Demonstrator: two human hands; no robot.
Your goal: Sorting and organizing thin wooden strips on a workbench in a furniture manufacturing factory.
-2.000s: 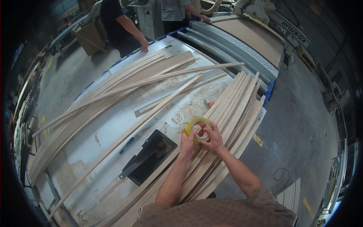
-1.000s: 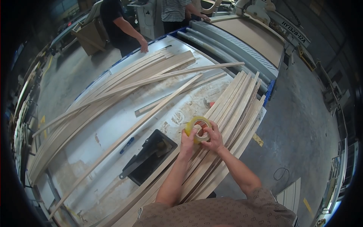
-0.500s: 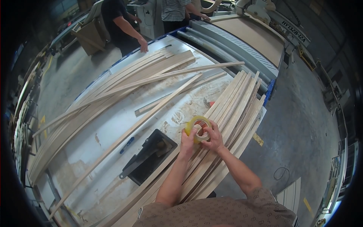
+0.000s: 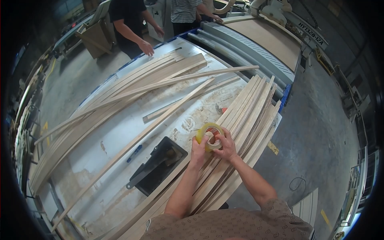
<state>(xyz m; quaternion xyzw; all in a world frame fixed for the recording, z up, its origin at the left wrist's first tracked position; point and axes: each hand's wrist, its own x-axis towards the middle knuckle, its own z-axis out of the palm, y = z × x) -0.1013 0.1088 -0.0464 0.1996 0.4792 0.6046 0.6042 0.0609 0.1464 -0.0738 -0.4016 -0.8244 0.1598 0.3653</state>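
— Two hands on one roll of tape (image 4: 209, 136), is that right?

— Yes. It's a yellowish roll, standing on edge, its open core facing roughly toward the person's head. It sits just above the near stack of wooden strips (image 4: 240, 132) on the table (image 4: 120, 132).

— How are the fingers set?

— The left hand (image 4: 199, 149) grips the roll from below and the left, fingers curled around its rim. The right hand (image 4: 226, 147) has its fingers bent and pressed against the roll's face, thumb near the core; whether they pinch a loose tape end I cannot tell.

— Which way do the strips run?

— Their long axis goes from the person's lower left up toward the far right, slightly bowed. A second pile of strips (image 4: 120, 96) lies along the table's left side, running the same way.

— Any containers?

— A shallow black tray (image 4: 160, 168) lies left of the hands; what it holds I can't make out.

— Anyone else?

— A person in black (image 4: 128, 24) stands at the far end.
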